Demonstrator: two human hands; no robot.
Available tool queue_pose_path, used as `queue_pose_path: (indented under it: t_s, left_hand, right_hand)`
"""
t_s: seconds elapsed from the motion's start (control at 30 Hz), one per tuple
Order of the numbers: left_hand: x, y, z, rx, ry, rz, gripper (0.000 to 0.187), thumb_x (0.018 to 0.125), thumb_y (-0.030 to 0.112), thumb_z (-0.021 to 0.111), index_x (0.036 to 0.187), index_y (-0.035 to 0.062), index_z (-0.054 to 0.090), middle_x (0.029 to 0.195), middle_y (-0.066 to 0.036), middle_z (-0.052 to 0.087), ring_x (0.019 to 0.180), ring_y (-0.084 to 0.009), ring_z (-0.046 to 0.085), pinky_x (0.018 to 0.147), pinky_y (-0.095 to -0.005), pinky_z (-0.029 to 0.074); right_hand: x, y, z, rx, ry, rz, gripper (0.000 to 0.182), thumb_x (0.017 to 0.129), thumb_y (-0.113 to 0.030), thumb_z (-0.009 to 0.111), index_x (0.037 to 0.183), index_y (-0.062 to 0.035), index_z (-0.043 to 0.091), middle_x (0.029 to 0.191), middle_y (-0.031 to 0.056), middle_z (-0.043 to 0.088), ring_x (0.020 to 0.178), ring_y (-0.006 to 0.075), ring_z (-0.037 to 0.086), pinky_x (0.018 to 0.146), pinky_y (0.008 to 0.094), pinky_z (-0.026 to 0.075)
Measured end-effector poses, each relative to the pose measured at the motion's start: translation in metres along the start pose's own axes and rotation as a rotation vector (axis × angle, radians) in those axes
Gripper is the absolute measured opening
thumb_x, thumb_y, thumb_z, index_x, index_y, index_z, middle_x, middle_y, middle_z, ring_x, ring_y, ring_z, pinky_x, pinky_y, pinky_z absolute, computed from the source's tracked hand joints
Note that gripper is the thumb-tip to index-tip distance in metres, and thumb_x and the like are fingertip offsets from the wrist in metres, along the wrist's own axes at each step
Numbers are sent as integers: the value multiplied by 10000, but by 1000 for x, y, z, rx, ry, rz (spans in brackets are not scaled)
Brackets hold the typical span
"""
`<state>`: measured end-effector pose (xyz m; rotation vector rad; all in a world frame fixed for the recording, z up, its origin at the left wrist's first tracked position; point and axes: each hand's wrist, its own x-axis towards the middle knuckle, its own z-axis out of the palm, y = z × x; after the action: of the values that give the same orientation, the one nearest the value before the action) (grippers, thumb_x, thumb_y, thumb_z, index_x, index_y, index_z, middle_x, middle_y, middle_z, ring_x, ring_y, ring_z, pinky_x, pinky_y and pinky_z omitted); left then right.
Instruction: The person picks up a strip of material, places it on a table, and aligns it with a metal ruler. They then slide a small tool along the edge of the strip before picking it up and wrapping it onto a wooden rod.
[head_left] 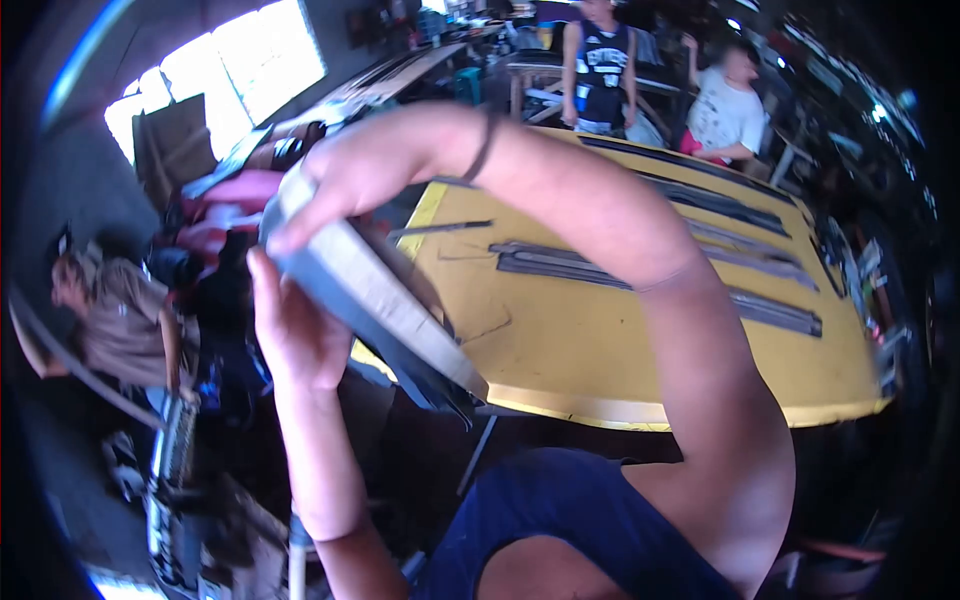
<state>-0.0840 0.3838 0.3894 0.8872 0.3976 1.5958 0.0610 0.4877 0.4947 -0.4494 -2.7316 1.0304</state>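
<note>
A long strip (395, 310), pale cream on one face and dark blue-grey along the other, slants down from my hands toward the near edge of the yellow table. My right hand (375, 160) reaches across from the right and grips the strip's upper end, thumb over the pale face. Below it, my left hand (305, 330) is closed on the dark side, its thumb pointing up and its other fingers partly hidden behind the strip. The lower end overlaps the table corner in this view.
Dark flat strips (560, 265) lie in rows across the yellow table (590, 350). Two people (600, 70) are behind it. Another person (125, 310) is at the left, near a long metal bar (165, 480). Colourful cloth (225, 195) is piled beyond my hands.
</note>
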Motion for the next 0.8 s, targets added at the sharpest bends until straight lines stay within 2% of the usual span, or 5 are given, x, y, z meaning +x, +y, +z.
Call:
queue_pose_path:
  t_s: [0.2,0.4,0.47,0.67,0.8]
  left_hand:
    - [3,-48,54,-33,-125,-61,937,892,682,501,1416,-75,333,1343,-280,499,1228,-406,523,1073,-536,380]
    - [-12,-68,104,-59,-283,-134,1036,877,687,508,1450,-131,233,1417,-344,394,1299,-474,440,1121,-552,314]
    - [-22,-68,113,-451,-420,-205,1026,887,648,533,1456,-143,213,1479,-345,318,1386,-479,320,1168,-551,212]
    - [-86,-48,117,-245,-335,77,911,914,579,551,1472,-77,254,1527,-343,221,1441,-466,204,1174,-558,173]
    - [-120,-53,106,-251,-127,67,775,942,516,535,1429,-59,355,1496,-305,324,1412,-421,308,1158,-520,242]
  right_hand:
    - [-83,-25,-9,-611,17,283,786,919,-728,308,805,-57,701,660,98,690,754,216,698,758,395,526]
    - [-159,-26,-10,-393,212,343,863,915,-751,292,727,-21,713,684,100,710,857,207,699,864,364,512]
    - [-184,-16,5,-268,398,289,812,927,-719,342,796,-16,726,729,114,720,871,193,701,857,343,516]
    - [-222,57,194,505,630,-324,859,787,-439,804,1383,18,386,1264,121,535,1145,203,527,970,374,439]
    - [-215,51,299,463,623,-59,843,703,-342,882,1322,0,423,1205,166,565,1148,262,558,1000,401,429]
